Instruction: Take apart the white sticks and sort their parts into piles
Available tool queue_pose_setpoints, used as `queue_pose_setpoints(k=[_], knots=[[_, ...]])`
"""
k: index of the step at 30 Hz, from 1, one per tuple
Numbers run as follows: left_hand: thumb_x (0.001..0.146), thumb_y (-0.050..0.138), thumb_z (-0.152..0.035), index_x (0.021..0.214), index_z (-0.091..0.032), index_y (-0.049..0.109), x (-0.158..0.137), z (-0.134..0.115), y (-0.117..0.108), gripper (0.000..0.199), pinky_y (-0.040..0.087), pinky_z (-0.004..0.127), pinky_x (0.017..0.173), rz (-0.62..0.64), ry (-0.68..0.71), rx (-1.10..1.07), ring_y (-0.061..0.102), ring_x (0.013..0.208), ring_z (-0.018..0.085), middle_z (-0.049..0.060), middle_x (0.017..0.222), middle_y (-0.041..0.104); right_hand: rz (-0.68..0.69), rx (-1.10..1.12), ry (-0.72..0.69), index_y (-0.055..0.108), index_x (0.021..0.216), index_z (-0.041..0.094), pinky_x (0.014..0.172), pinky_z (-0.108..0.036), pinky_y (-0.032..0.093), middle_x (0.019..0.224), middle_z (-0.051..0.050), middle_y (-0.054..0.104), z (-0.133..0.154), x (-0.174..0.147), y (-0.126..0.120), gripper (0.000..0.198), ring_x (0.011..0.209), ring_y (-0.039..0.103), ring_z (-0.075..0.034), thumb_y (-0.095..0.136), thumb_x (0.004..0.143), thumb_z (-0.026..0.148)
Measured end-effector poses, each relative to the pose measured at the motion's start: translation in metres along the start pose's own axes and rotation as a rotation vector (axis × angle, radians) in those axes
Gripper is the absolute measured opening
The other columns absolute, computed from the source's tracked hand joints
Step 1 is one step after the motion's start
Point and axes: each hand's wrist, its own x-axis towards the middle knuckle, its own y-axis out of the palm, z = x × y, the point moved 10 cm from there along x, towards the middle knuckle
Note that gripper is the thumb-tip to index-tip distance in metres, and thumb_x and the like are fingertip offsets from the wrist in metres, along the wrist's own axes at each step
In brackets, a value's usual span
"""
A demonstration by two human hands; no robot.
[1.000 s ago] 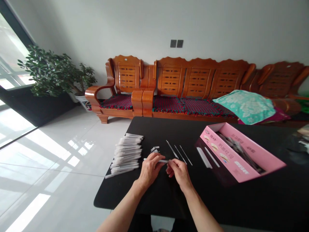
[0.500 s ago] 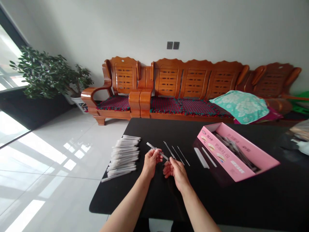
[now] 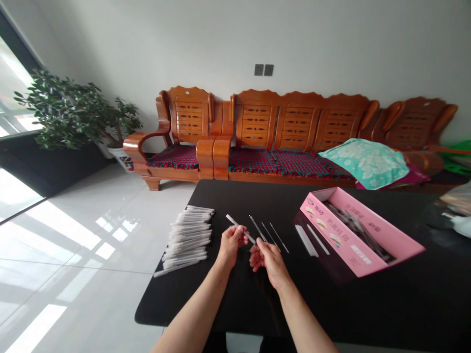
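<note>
The slim pale pen (image 3: pixel 230 219) was at the centre of the frame, a little below the middle, held above the black worktop (image 3: pixel 235 193). Its long axis slanted from upper left to lower right, passing from the left hand (image 3: pixel 231 243) to the right hand (image 3: pixel 270 256). The left grip pinched the barrel around its middle between thumb and fingers, leaving the upper-left end clear; the right grip pinched the lower-right end, its other fingers curled loosely beneath. The right hand was thus nearer that end, though what its fingertips covered could not be told. Thin rods (image 3: pixel 279 237) lay just beyond the right hand, slanted much like the pen. A row of similar pens (image 3: pixel 187 240) lay left of the hands; white tubes (image 3: pixel 306 240) and a pink box (image 3: pixel 340 241) stood out at right.
</note>
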Motion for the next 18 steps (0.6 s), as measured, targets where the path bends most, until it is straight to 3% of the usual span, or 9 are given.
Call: queue_pose_setpoints(k=[6, 10, 15, 18], knots=[[0.063, 0.08, -0.048, 0.079, -0.009, 0.068, 0.0012, 0.0, -0.0003, 0.043, 0.046, 0.02, 0.052, -0.013, 0.001, 0.022, 0.055, 0.05, 0.008, 0.003, 0.063, 0.064, -0.036, -0.003, -0.061, 0.065, 0.076, 0.013, 0.041, -0.021, 0.047, 0.057, -0.003, 0.065, 0.0058, 0.0005, -0.0046, 0.044, 0.047, 0.058, -0.012, 0.075, 0.069, 0.056], [0.062, 0.081, -0.047, 0.079, -0.009, 0.068, 0.0021, -0.0004, -0.0008, 0.044, 0.047, 0.02, 0.052, -0.015, 0.008, 0.022, 0.056, 0.051, 0.008, 0.004, 0.065, 0.065, -0.034, 0.013, 0.013, 0.065, 0.076, 0.012, 0.038, -0.022, 0.045, 0.055, -0.004, 0.065, -0.0017, 0.0012, -0.005, 0.051, 0.045, 0.058, -0.014, 0.068, 0.073, 0.063], [0.063, 0.081, -0.047, 0.079, -0.009, 0.069, 0.003, 0.0004, -0.0007, 0.044, 0.047, 0.019, 0.052, -0.008, 0.006, 0.012, 0.056, 0.05, 0.008, 0.003, 0.064, 0.064, -0.059, 0.028, -0.027, 0.065, 0.078, 0.013, 0.041, -0.021, 0.047, 0.059, -0.003, 0.066, 0.0022, 0.0023, -0.0077, 0.046, 0.048, 0.06, -0.013, 0.077, 0.066, 0.056], [0.063, 0.081, -0.047, 0.079, -0.009, 0.069, 0.0034, 0.0006, -0.0013, 0.043, 0.047, 0.019, 0.052, -0.009, 0.011, 0.011, 0.056, 0.052, 0.008, 0.004, 0.065, 0.065, -0.023, 0.033, 0.029, 0.065, 0.079, 0.012, 0.038, -0.021, 0.046, 0.057, -0.004, 0.066, -0.0026, 0.002, -0.0035, 0.051, 0.045, 0.059, -0.013, 0.07, 0.071, 0.062]])
